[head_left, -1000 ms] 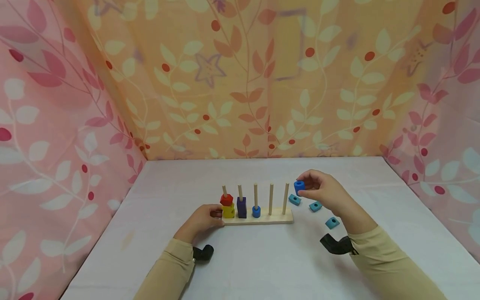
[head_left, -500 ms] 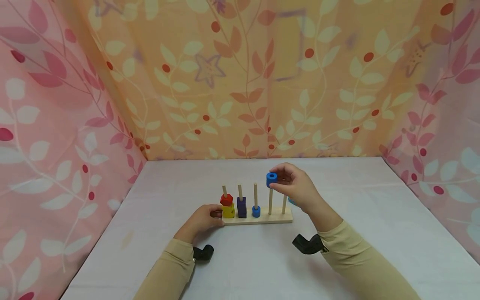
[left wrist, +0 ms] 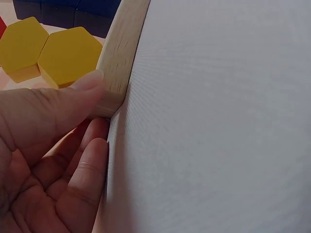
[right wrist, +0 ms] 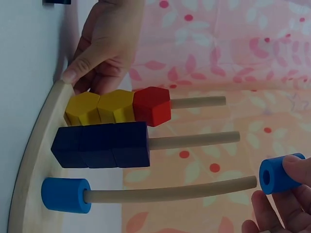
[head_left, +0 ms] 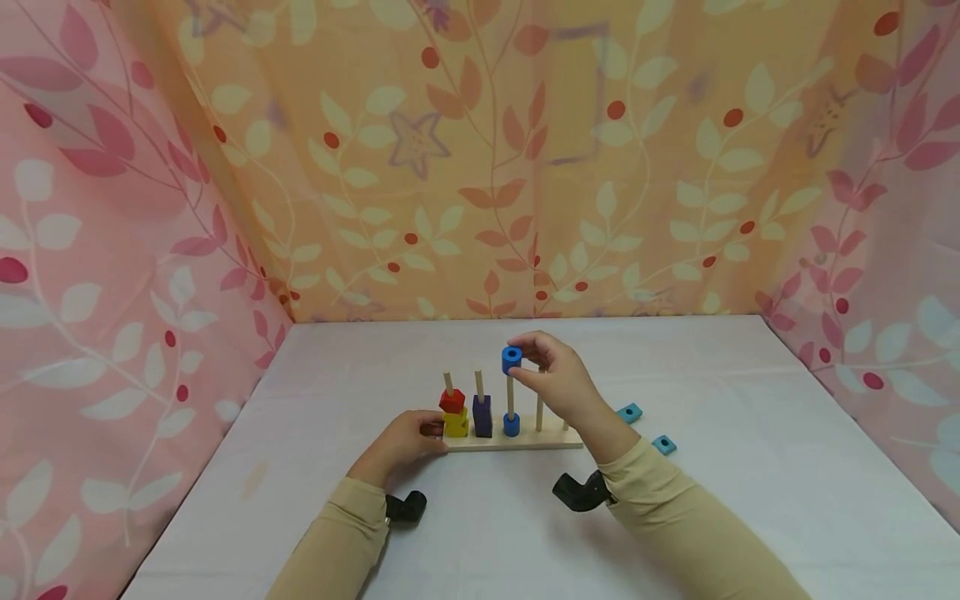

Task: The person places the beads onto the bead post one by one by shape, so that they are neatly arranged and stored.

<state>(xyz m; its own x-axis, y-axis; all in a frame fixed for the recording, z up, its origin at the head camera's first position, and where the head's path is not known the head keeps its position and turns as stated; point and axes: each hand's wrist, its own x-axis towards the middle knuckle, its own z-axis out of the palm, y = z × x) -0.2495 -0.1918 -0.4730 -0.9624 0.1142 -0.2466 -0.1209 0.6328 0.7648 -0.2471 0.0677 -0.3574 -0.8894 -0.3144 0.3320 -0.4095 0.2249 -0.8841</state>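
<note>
Just off the tip of the middle peg [right wrist: 170, 192], a blue cylinder [head_left: 512, 360] is pinched in your right hand [head_left: 558, 382]. A second cylinder [head_left: 512, 425] stands at that peg's foot; your left hand [head_left: 402, 439] grips the end of the wooden base [head_left: 517, 444].

Creased tan sleeves [head_left: 337, 537] at seven and five o'clock in the head view.
Bent black fittings project: the left fitting [head_left: 406, 507] toward three o'clock from its cuff [head_left: 372, 497], the right fitting [head_left: 581, 492] toward nine.
</note>
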